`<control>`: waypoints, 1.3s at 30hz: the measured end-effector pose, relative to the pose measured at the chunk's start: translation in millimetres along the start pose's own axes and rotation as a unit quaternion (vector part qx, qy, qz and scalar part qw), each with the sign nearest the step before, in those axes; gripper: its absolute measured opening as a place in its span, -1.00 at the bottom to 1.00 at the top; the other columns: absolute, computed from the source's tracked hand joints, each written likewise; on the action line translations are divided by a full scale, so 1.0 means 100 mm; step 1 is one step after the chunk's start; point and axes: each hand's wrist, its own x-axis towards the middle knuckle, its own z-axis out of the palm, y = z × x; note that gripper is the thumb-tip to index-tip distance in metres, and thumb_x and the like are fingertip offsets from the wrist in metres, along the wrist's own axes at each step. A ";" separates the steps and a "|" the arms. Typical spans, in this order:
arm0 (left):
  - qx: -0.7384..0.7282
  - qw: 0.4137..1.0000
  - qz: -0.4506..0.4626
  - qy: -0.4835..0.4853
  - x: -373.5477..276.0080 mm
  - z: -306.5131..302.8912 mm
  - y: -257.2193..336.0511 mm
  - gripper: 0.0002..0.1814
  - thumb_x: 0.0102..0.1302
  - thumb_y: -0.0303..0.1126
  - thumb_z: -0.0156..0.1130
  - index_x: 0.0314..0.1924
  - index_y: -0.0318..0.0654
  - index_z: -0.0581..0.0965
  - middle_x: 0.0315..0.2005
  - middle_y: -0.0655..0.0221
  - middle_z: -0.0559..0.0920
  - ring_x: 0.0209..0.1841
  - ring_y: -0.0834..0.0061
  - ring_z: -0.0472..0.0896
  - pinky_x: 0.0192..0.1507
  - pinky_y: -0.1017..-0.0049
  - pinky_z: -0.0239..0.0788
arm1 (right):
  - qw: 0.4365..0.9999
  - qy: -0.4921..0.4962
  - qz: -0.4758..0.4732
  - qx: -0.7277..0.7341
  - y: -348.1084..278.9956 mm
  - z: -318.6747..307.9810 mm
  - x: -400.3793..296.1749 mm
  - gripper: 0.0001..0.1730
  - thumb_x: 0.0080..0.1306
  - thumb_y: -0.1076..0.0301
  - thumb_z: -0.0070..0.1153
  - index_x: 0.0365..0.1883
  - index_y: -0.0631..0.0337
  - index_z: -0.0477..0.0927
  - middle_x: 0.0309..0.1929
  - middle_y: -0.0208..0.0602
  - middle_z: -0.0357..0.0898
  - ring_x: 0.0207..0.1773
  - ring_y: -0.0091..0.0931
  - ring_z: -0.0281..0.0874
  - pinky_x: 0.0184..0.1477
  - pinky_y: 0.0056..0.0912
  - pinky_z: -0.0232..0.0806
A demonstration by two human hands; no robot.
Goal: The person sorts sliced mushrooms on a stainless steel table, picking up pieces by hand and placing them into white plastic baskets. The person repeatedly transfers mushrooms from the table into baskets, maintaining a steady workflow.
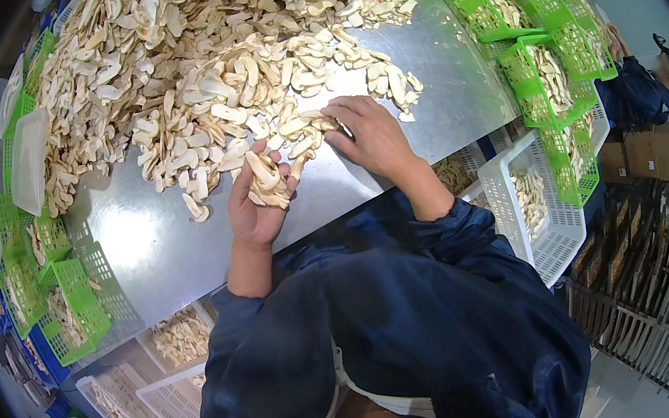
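Dried mushroom slices [169, 60] lie in a large heap across the metal table [190, 250]. My left hand [260, 205] is turned palm up and cups several mushroom slices [267, 179] between thumb and fingers. To its right, my right hand [366, 134] rests palm down at the near edge of the spread slices. Its fingertips touch a few loose slices [307, 130]; whether it grips one is hidden under the fingers. One single slice [196, 207] lies apart, left of my left hand.
Green plastic baskets [76, 306] holding slices line the left edge, and more green baskets [537, 84] line the right. White crates [536, 211] of slices stand below the table edge. A person [635, 82] is at the far right, above cardboard boxes [653, 151] and a metal rack [641, 291].
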 end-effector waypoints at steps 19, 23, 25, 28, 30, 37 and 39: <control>-0.004 1.000 -0.008 -0.017 0.01 0.04 -0.01 -0.52 0.58 -0.22 -0.03 0.40 -0.23 0.33 0.06 0.15 0.54 0.04 0.22 0.57 0.13 0.15 0.52 | 0.945 0.070 0.286 0.143 0.48 -0.38 0.03 -0.54 0.45 0.31 0.01 0.30 0.20 0.48 -0.06 -0.14 0.75 -0.11 -0.36 0.77 0.02 -0.32 0.50; -0.009 1.000 -0.010 -0.024 0.01 0.04 -0.01 -0.52 0.58 -0.23 -0.04 0.40 -0.23 0.33 0.06 0.15 0.54 0.05 0.22 0.57 0.14 0.15 0.51 | 0.964 0.044 0.261 0.004 0.33 -0.40 0.04 -0.67 0.42 0.22 0.10 0.10 0.05 0.65 -0.06 -0.21 0.71 -0.07 -0.31 0.70 0.00 -0.28 0.49; -0.006 1.000 -0.011 -0.024 0.01 0.04 -0.01 -0.52 0.59 -0.23 -0.05 0.40 -0.24 0.33 0.07 0.15 0.54 0.06 0.22 0.57 0.15 0.15 0.50 | 0.980 0.034 0.194 -0.014 0.25 -0.31 0.05 -0.71 0.37 0.18 0.17 0.02 0.00 0.70 -0.16 -0.25 0.67 -0.14 -0.27 0.65 -0.07 -0.25 0.48; 0.004 1.000 -0.009 -0.019 0.00 0.05 0.00 -0.52 0.59 -0.23 -0.06 0.41 -0.24 0.32 0.07 0.16 0.54 0.06 0.22 0.57 0.15 0.15 0.50 | 0.988 0.006 0.156 -0.013 0.27 -0.25 0.00 -0.73 0.36 0.17 0.19 -0.02 -0.03 0.71 -0.25 -0.28 0.61 -0.12 -0.25 0.61 -0.09 -0.21 0.46; 0.008 1.000 -0.013 -0.020 0.01 0.03 -0.01 -0.52 0.59 -0.23 -0.06 0.41 -0.24 0.32 0.07 0.16 0.54 0.06 0.22 0.57 0.15 0.14 0.50 | 0.983 0.001 0.184 -0.023 0.35 -0.23 -0.03 -0.77 0.36 0.18 0.18 -0.08 -0.05 0.74 -0.24 -0.27 0.61 -0.06 -0.24 0.58 -0.05 -0.19 0.45; 0.007 1.000 -0.007 -0.002 0.01 0.04 -0.01 -0.52 0.57 -0.23 -0.02 0.41 -0.20 0.33 0.06 0.17 0.56 0.03 0.22 0.58 0.11 0.15 0.52 | 0.999 0.014 0.045 -0.004 0.19 -0.18 0.03 -0.65 0.31 0.12 0.24 0.01 0.03 0.71 0.01 -0.14 0.61 0.12 -0.13 0.49 0.16 -0.12 0.37; 0.024 1.000 -0.003 0.001 0.02 0.04 -0.01 -0.51 0.58 -0.19 -0.01 0.39 -0.22 0.31 0.04 0.20 0.56 0.05 0.24 0.60 0.08 0.18 0.56 | 0.999 -0.015 -0.035 0.016 -0.01 -0.02 0.02 -0.52 0.27 0.06 0.29 0.13 0.00 0.65 0.18 -0.14 0.55 0.24 -0.12 0.44 0.26 -0.09 0.32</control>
